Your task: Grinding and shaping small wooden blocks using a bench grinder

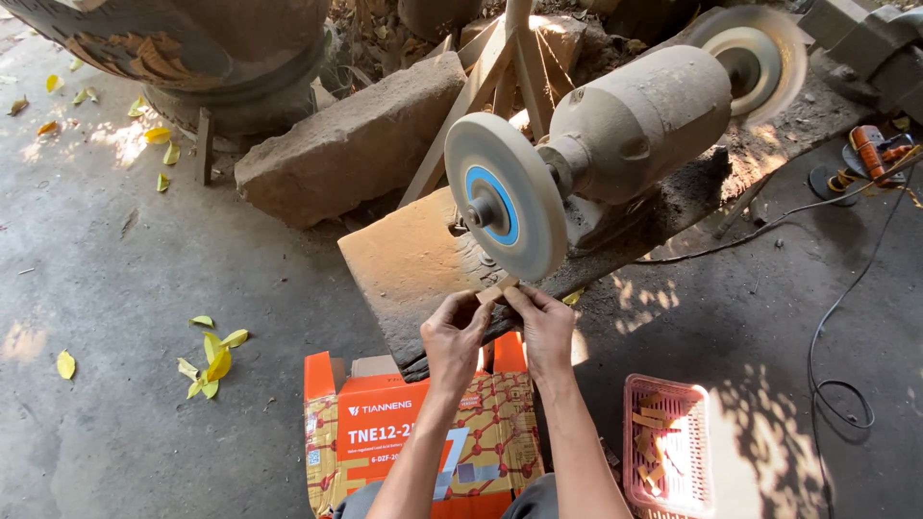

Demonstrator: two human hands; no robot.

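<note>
My left hand [454,336] and my right hand [544,327] together pinch a small pale wooden piece [497,289]. I hold it just under the rim of a white grinding wheel [507,195] with a blue centre. The wheel sits on one end of a dust-covered bench grinder motor [639,120]. A second wheel [755,56] spins on the far end. The grinder rests on a rough dusty slab [409,259].
An orange cardboard box [413,432] lies under my arms. A pink plastic basket [668,447] with several small wooden pieces stands at the right. A stone block [351,144], a black cable [832,336], an orange power tool [877,152] and yellow leaves [212,360] lie around.
</note>
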